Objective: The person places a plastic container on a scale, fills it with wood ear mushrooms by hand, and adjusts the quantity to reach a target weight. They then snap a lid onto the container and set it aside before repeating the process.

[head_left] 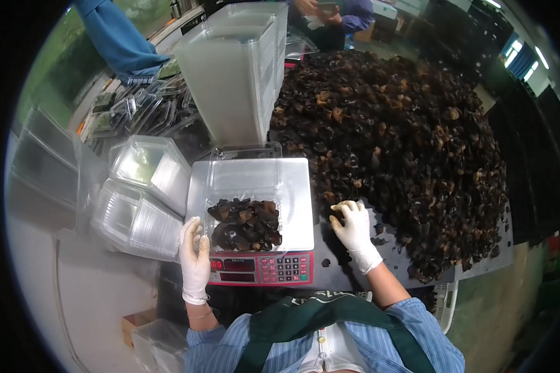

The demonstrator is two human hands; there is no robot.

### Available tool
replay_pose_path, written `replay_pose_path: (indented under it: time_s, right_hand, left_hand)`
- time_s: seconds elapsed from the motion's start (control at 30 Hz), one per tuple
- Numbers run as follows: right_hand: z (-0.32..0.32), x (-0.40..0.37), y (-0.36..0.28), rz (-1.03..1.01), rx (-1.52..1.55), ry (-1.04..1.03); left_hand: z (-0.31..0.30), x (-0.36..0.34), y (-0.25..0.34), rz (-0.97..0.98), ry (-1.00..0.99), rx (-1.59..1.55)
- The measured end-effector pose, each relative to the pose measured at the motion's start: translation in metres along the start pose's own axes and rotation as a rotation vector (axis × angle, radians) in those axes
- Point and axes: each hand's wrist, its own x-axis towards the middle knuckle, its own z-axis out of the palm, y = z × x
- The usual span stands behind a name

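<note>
A clear plastic box (279, 213) with its lid (242, 168) folded back rests on a digital scale (297, 205) and holds dark brown dried pieces, like wood ear mushrooms (246, 227). My left hand (195, 264), in a white glove, is at the box's left side. Its thumb stands apart from the fingers, with nothing between them. To the right of the scale, my gloved right hand (356, 236) hovers over the dark table (386, 252) by the edge of a large mushroom pile (392, 143). Its fingers are bent, with a gap between thumb and index finger.
A tall stack of clear containers (230, 81) stands behind the scale. Nested clear boxes (140, 211) lie on the left, with loose lids (137, 105) beyond them. Across the table, another person's hands (317, 11) hold something. Dark crates (532, 155) stand along the right.
</note>
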Motion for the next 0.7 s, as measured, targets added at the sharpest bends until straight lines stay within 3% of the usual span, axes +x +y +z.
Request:
replay_pose_path:
  time_s: [0.03,0.13,0.17,0.23,0.3,0.4,0.53,0.7]
  right_hand:
    - [0.004,-0.008,0.012,0.042,-0.126,-0.038]
    - [0.021,-0.024,0.052,0.071,0.033,-0.102]
    - [0.022,-0.027,0.060,0.116,0.133,-0.034]
    - [0.021,-0.025,0.072,0.316,0.366,0.015]
    - [0.005,-0.018,0.070,0.764,0.822,-0.021]
    - [-0.016,-0.018,0.071,0.892,1.085,0.020]
    - [-0.021,-0.019,0.076,0.905,1.069,-0.117]
    - [-0.024,-0.007,0.045,0.832,1.330,-0.162]
  left_hand:
    - [0.001,0.000,0.001,0.008,0.007,0.014]
    - [0.005,0.000,0.003,0.051,0.022,0.025]
    - [0.006,0.000,0.004,0.058,0.016,0.043]
    - [0.008,0.001,0.007,0.078,0.000,0.080]
    - [0.010,0.001,0.008,0.094,-0.018,0.122]
    - [0.014,-0.002,0.010,0.062,-0.006,0.049]
    - [0.015,-0.003,0.015,0.116,0.015,0.144]
    - [0.020,-0.004,0.033,0.146,0.050,0.193]
